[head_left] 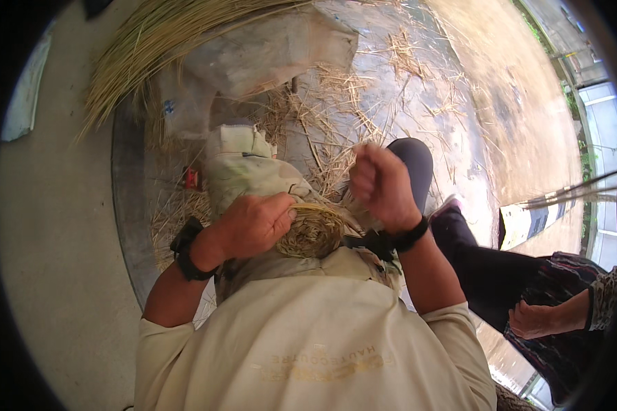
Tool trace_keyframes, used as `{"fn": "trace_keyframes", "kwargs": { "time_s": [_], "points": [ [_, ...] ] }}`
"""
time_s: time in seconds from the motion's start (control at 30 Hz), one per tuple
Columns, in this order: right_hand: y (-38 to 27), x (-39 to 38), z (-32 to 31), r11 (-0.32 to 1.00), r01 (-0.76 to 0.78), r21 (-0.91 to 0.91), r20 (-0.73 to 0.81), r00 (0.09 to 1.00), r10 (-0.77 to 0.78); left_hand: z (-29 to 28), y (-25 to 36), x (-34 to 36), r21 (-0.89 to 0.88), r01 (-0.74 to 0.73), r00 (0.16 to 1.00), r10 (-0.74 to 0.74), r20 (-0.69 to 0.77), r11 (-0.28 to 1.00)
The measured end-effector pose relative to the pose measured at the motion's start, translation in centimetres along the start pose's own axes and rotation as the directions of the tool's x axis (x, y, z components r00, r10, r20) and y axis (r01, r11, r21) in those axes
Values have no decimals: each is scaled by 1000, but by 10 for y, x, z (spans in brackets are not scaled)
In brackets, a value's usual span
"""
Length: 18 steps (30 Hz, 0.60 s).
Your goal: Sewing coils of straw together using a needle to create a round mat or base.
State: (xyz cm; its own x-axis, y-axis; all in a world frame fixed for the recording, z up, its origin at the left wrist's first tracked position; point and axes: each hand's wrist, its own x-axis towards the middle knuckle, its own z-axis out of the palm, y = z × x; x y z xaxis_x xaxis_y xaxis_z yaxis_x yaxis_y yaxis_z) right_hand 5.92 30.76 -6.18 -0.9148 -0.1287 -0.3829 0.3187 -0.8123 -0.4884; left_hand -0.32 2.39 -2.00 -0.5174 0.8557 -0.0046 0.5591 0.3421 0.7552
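A round, coiled straw piece (pixel 312 236) lies on my lap against the front of my shirt. My left hand (pixel 253 222) is closed on its upper left rim, thumb and fingers pinching the straw. Beyond the coil and to its right, my right hand (pixel 382 183) is raised with curled fingers, apart from the coil. That hand is slightly blurred, so whether a thin strand or tool sits in it does not show. Pale, stained cloth (pixel 250 175) covers my left leg, just beyond the left hand.
A large bundle of long straw (pixel 178 41) lies at the far left beside crumpled clear plastic sheeting (pixel 274 55). Loose straw (pixel 336 103) litters the grey ground sheet. A small red object (pixel 192 179) is left of my leg. At right is another person's hand (pixel 531 319), near dark clothing.
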Motion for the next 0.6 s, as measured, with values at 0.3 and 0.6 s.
{"fn": "trace_keyframes", "kwargs": {
  "time_s": [0.3, 0.6],
  "points": [
    [58, -29, 95, 276, 799, -534, 838, 544, 46, 3, -27, -5, -108, -20, 1000, 20, 1, 994],
    [47, -38, 67, 271, 759, -591, 806, 559, 192, -6, -32, -6, -107, 167, 985, -162, 56, 980]
  ]
}}
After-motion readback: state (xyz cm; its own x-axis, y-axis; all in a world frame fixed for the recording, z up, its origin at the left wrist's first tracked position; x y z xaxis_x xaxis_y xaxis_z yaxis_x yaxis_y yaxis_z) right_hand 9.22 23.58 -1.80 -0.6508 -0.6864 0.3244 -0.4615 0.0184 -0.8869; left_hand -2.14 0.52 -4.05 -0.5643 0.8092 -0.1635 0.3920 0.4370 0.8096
